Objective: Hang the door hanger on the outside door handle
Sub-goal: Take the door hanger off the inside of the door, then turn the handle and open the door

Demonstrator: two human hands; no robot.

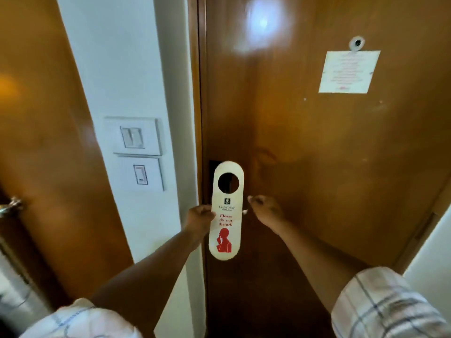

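Left hand (199,217) fingers pinch glossy rounded card door hanger (225,211); right hand (264,208) fingers curled on metal handle (244,211).

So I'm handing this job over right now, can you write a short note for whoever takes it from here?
Left hand: holds the door hanger upright by its left edge, hole at the top.
Right hand: closed on the inside door handle, mostly hidden behind the hanger.
Door: appears shut.
Done: hanger picked up and brought to the door.
Left: open the door, slip the hole over the outside handle, let go.
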